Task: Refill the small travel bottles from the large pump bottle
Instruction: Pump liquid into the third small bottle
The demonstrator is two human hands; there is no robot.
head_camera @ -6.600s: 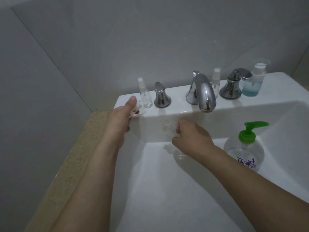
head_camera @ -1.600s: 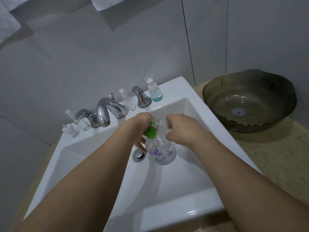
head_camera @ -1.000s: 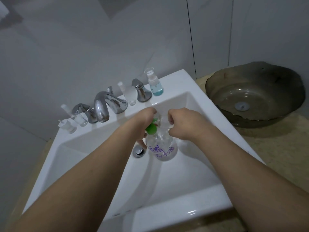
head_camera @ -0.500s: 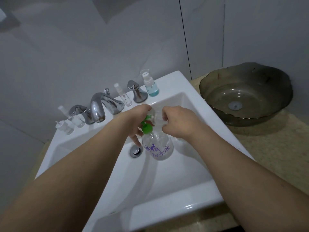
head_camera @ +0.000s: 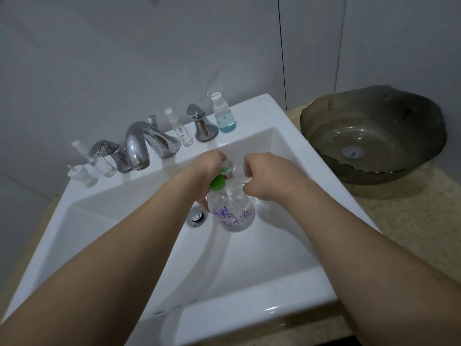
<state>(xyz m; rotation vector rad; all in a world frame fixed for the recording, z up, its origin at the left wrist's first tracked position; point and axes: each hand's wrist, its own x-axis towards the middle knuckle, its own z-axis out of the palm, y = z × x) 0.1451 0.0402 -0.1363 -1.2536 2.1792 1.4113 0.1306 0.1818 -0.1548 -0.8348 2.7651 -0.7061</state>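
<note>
Over the white sink basin [head_camera: 249, 270] my left hand [head_camera: 208, 168] presses down on the green pump head [head_camera: 217, 183] of the large pump bottle [head_camera: 232, 211], fingers curled round it. My right hand [head_camera: 264, 176] pinches a small clear travel bottle [head_camera: 235, 171] at the nozzle. Since half a second ago both hands have barely shifted; the bottle stays upright just right of the drain plug [head_camera: 197, 216]. Behind the grip the faucet [head_camera: 142, 146] ledge is crowded, with a blue-liquid bottle [head_camera: 223, 113] far right. Open basin lies nearer me. Purple handwriting marks the pump bottle's transparent, mostly empty-looking body.
</note>
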